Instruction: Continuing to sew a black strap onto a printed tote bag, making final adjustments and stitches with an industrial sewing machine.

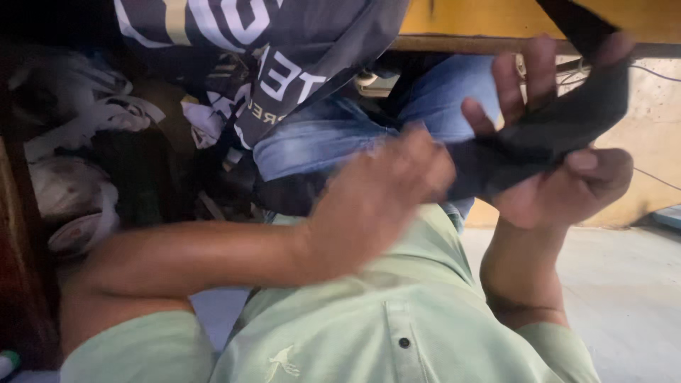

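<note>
Both hands: left hand (376, 202), right hand (560, 170) | gripping soft black cloth (560, 124)

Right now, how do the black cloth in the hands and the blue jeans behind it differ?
The black cloth is plain and dark; the blue jeans are faded denim. The cloth is held up, pinched by the right hand, with the blurred left hand at its other end; no hand touches the jeans, which lie in the pile. The cloth looks narrower than the jeans. Both are fabric items.
</note>
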